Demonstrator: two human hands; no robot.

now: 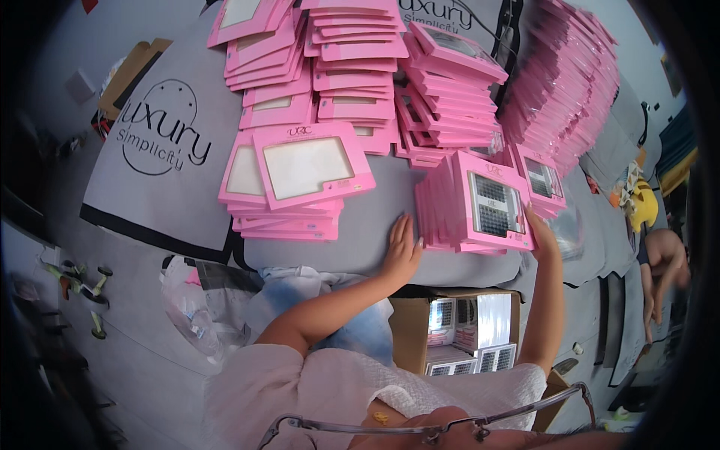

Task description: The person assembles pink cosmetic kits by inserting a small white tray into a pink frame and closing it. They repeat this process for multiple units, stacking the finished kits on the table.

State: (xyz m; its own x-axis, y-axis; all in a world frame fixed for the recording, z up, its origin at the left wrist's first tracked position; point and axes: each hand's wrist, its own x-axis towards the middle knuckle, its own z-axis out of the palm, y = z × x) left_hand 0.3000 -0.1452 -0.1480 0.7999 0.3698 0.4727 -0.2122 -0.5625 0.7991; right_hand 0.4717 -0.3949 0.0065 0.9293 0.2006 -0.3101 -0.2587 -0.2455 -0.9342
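pink boxes point(474, 206) stand on edge in a tight row on the grey table cover point(352, 247), windows showing dark rows inside, and both hands bracket that row. left hand point(401, 247) lies flat and open on the cover, fingers spread, its fingertips touching the near end of the row; it grasps nothing. right hand point(541, 236) presses against the far side of the front box, palm to the cardboard (whether the fingers curl behind it i cannot tell).

the row has no real clamp on it, only side pressure, so my judgement is that the boxes could fan out and topple toward the left hand if either palm eases off. just beyond the right hand a slanted heap of pink boxes point(562, 82) leans over, and a nudge from that wrist could start it sliding onto the row. beyond the left fingertips, a flat stack of empty window boxes point(300, 176) sits with its top box askew; a sweep of the arm could knock it. below the wrists, an open carton point(472, 330) of filled trays waits under the table edge, where a slipped box would likely land.
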